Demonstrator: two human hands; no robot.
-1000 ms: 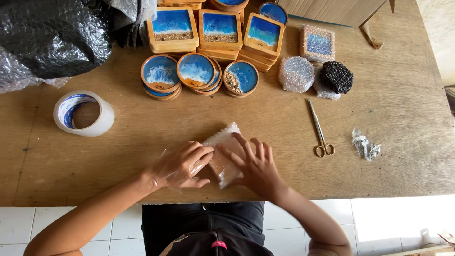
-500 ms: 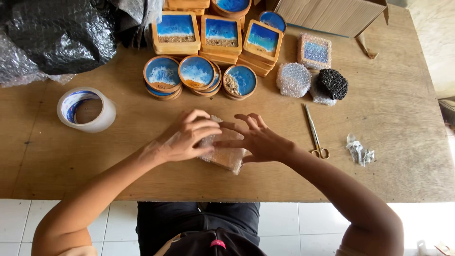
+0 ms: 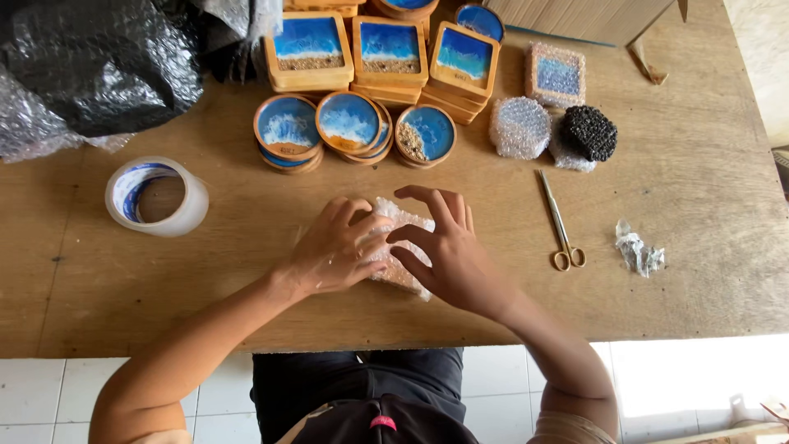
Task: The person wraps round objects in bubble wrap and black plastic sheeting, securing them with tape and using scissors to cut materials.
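A: What are the hands doing?
B: Left hand and right hand are both pressing curled fingers around a square wooden coaster wrapped in clear bubble wrap, sitting centre frame on the brown plywood table.
A: Nearby?
B: Glossy clear tape roll is lying left, slim metal scissors right, round blue resin coasters above.

Wood surface. Tape roll at 9 o'clock. Round coasters and square coasters stacked at 12. Bubble-wrapped bundles and black wrapped one at 1–2. Scissors and wrap scrap at 3. Black wrap heap at 10–11. Wrapped piece at centre.
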